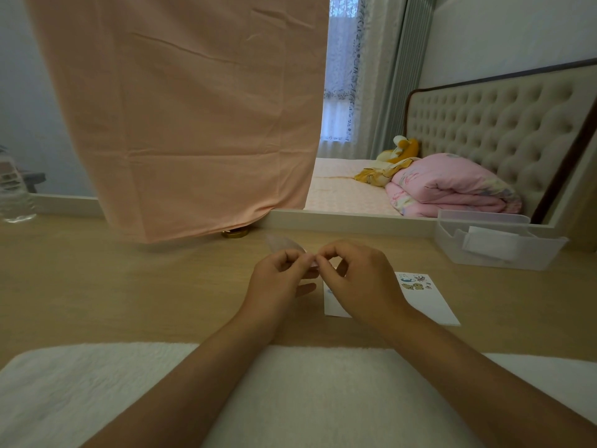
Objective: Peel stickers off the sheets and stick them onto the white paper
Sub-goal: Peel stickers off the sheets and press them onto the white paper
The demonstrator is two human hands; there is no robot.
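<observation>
Pinched the thin, translucent pinkish sticker sheet (284, 245) in the narrow fingertip grips of left hand (281, 276) and right hand (361, 279), just above the pale wooden counter (129, 286), with the flat white rectangular paper (433, 305), cartoon stickers (415, 282) at its far corner, lying lower right, nearer the right hand.

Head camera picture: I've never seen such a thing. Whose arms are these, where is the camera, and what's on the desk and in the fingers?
No machine here: a person wears a camera on the head, looking down, so both bare arms are theirs. The left hand and right hand meet above a wooden desk, both pinching a small see-through sticker sheet. Beside them, partly hidden by the right hand, lies the white paper with a few cartoon stickers at its far corner. A clear plastic tray stands farther right; a white towel lies under the forearms.
</observation>
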